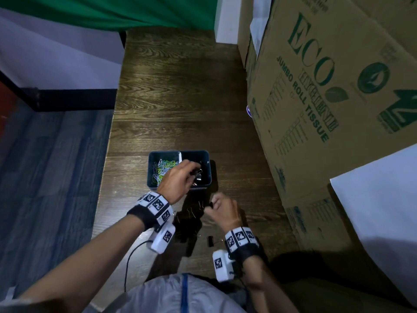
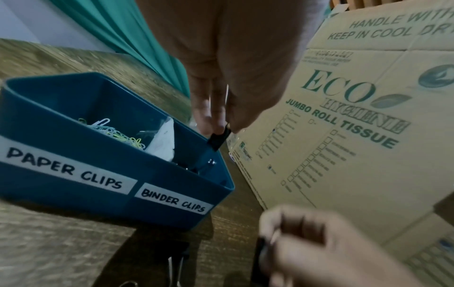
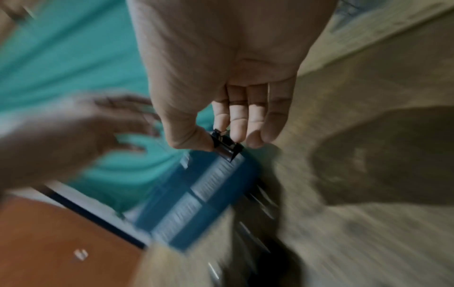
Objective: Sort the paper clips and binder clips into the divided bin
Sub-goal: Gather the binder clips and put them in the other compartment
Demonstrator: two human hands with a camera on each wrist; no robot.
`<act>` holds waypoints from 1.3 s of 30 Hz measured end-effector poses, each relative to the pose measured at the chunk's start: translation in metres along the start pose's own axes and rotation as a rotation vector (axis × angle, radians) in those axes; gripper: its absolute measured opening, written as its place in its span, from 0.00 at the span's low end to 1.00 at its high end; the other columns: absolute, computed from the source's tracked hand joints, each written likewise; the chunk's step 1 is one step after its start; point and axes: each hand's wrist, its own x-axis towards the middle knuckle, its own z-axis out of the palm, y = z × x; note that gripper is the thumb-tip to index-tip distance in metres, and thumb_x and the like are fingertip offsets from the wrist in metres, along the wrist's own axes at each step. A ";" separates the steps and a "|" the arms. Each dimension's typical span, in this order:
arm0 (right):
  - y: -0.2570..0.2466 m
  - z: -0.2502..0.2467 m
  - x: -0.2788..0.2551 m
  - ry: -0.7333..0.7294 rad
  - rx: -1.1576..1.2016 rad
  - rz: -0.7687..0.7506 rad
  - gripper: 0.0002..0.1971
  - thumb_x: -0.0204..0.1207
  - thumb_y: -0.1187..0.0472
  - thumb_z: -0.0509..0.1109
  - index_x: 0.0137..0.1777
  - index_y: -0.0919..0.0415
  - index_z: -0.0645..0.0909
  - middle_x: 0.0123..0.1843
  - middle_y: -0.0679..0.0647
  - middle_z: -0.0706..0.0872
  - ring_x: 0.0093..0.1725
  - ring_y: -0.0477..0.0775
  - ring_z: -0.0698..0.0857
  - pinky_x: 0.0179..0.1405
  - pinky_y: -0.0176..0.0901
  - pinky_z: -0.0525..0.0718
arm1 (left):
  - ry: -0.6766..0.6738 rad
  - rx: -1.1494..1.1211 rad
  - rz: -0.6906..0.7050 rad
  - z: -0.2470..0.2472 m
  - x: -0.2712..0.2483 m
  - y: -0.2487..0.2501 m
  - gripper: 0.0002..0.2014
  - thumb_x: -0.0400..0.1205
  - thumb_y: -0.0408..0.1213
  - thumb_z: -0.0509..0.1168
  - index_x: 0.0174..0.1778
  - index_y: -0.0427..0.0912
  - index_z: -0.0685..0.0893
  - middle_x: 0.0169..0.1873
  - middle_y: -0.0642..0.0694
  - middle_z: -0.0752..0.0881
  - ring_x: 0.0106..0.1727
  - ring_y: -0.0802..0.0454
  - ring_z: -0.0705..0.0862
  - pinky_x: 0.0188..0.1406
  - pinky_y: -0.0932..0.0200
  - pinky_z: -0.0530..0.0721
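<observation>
Over at the near part of the wooden table (image 1: 180, 98), the divided bin (image 1: 150, 177) sits mid-width, cardboard boxes (image 1: 327, 86) crowding the right edge. The left hand (image 1: 178, 179) pinches a black binder clip (image 2: 219, 140) above the bin's right compartment; the right hand (image 1: 222, 208) pinches another clip (image 3: 227, 146) just before the bin. Only the left wrist view shows the labels (image 2: 73, 171), paper clips (image 2: 117, 134) left.

Both forearms are bare, each wrist wrapped in a black band (image 1: 140, 216) ringed with white blocks printed with black square markers; a white camera box (image 1: 163, 238) hangs under each, a thin black cable (image 1: 130, 258) trailing from the left one
</observation>
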 end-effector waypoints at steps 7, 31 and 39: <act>-0.066 -0.051 0.043 0.244 0.130 -0.234 0.12 0.68 0.58 0.80 0.49 0.51 0.81 0.39 0.45 0.84 0.39 0.47 0.84 0.39 0.44 0.85 | -0.188 0.192 -0.112 0.030 -0.048 -0.023 0.05 0.79 0.37 0.65 0.47 0.51 0.80 0.45 0.53 0.85 0.41 0.51 0.85 0.32 0.60 0.80; 0.043 0.051 -0.005 -0.166 -0.354 -0.276 0.40 0.68 0.56 0.82 0.76 0.47 0.64 0.72 0.54 0.69 0.67 0.59 0.77 0.63 0.55 0.82 | -0.589 0.342 -0.286 0.079 -0.114 -0.033 0.30 0.78 0.37 0.65 0.78 0.50 0.65 0.68 0.40 0.67 0.51 0.37 0.84 0.47 0.46 0.84; 0.035 0.062 0.002 -0.097 -0.306 -0.163 0.24 0.76 0.58 0.76 0.71 0.48 0.76 0.70 0.50 0.78 0.68 0.56 0.79 0.66 0.53 0.81 | -0.579 0.296 -0.380 0.074 -0.110 -0.038 0.25 0.74 0.33 0.69 0.67 0.45 0.72 0.62 0.44 0.75 0.53 0.39 0.84 0.48 0.50 0.81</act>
